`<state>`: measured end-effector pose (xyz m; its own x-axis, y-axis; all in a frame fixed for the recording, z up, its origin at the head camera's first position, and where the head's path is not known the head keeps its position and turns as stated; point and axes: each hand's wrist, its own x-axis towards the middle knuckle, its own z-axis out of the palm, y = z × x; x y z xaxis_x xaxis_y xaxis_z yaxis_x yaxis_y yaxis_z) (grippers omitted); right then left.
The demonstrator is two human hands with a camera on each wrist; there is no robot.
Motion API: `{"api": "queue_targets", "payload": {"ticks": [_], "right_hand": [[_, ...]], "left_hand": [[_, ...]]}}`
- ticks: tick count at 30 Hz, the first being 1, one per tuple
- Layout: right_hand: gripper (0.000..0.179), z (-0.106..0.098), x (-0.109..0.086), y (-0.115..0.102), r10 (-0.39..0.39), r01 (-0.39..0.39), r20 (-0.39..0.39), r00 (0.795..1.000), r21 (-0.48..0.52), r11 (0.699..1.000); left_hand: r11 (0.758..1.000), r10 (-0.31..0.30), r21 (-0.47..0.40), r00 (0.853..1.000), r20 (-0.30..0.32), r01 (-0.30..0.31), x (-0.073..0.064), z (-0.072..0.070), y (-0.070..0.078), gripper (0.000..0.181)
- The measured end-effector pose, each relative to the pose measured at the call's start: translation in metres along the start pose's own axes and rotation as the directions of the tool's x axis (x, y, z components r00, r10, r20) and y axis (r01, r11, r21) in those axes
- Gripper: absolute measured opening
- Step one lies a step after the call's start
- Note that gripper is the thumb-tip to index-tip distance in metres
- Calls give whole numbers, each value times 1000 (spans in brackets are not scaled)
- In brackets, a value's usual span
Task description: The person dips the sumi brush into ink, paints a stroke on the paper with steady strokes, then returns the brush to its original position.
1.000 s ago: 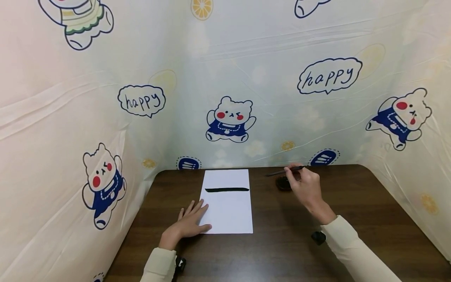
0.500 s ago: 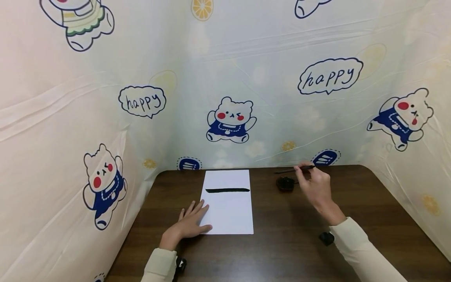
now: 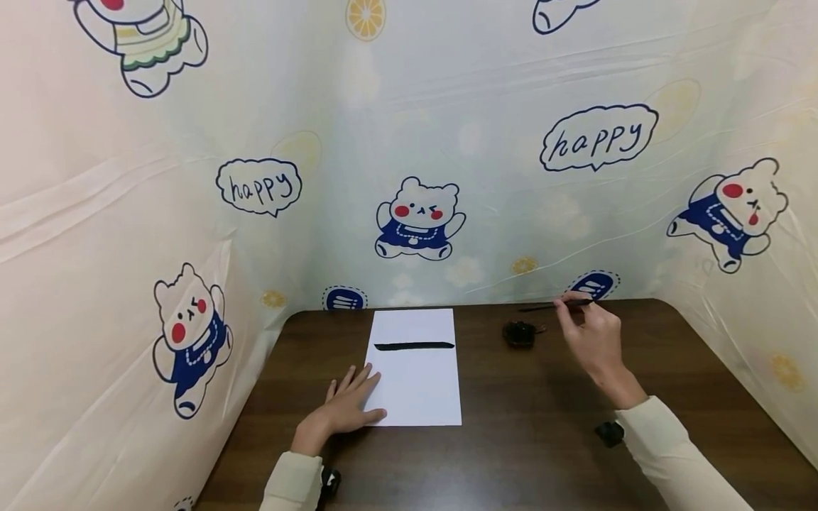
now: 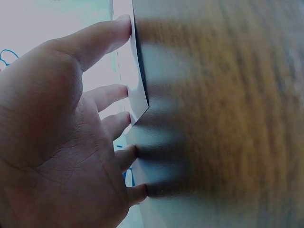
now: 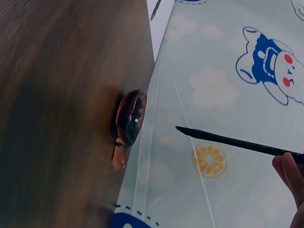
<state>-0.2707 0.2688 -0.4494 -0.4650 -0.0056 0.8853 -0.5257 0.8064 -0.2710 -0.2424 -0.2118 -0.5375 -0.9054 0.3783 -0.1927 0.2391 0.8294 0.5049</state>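
My left hand (image 3: 347, 408) lies with fingers spread at the left edge of a white sheet of paper (image 3: 415, 390); thumb and some fingertips touch the sheet, others the table. One thick black stroke (image 3: 414, 346) runs across the paper's upper part. In my right hand (image 3: 594, 341) I pinch a slim black writing brush (image 5: 228, 140), held nearly level, its dark pointed tip aimed left. To the left of that hand, a small glossy dark-brown ink dish (image 3: 519, 333) stands on the table; a short reddish-brown tab (image 5: 118, 156) sticks out from it in the right wrist view.
A dark wooden table (image 3: 498, 461) carries everything. Directly behind its far edge hangs a pale curtain (image 3: 498, 213) printed with bears and "happy" bubbles, and more of it closes both sides. Each wrist wears a small black device (image 3: 609, 433).
My right hand has moved to the right with the brush, away from the ink dish, which shows more fully now. My left hand stays in place on the paper.
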Motion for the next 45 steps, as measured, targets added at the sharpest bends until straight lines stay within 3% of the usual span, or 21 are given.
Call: {"api": "queue_targets", "payload": {"ticks": [5, 15, 22, 27, 30, 40, 45], "right_hand": [[17, -6, 0, 9, 5, -5, -18, 1000, -2, 1000], [19, -13, -3, 23, 0, -2, -39, 999, -45, 999], [22, -17, -11, 33, -11, 10, -11, 1000, -72, 997], [25, -18, -14, 37, -32, 34, 19, 999, -80, 996], [28, -18, -15, 38, -41, 43, 36, 999, -73, 996], [20, -17, -19, 38, -51, 56, 78, 996, -69, 996], [23, -16, -20, 37, -80, 84, 80, 994, -50, 995]], "left_hand": [[998, 42, -39, 999, -22, -43, 0, 1, -5, 92], [1000, -24, 18, 1000, 8, 24, -2, -5, 6, 87], [1000, 21, -16, 1000, -12, -21, -4, -1, -1, 86], [999, -31, 21, 999, 5, 31, -5, -6, 8, 86], [999, -42, 30, 999, 2, 42, -3, -2, 4, 86], [998, -46, 50, 999, 13, 45, -2, -4, 5, 88], [1000, -7, 14, 1000, -2, 7, -1, -1, 1, 88]]}}
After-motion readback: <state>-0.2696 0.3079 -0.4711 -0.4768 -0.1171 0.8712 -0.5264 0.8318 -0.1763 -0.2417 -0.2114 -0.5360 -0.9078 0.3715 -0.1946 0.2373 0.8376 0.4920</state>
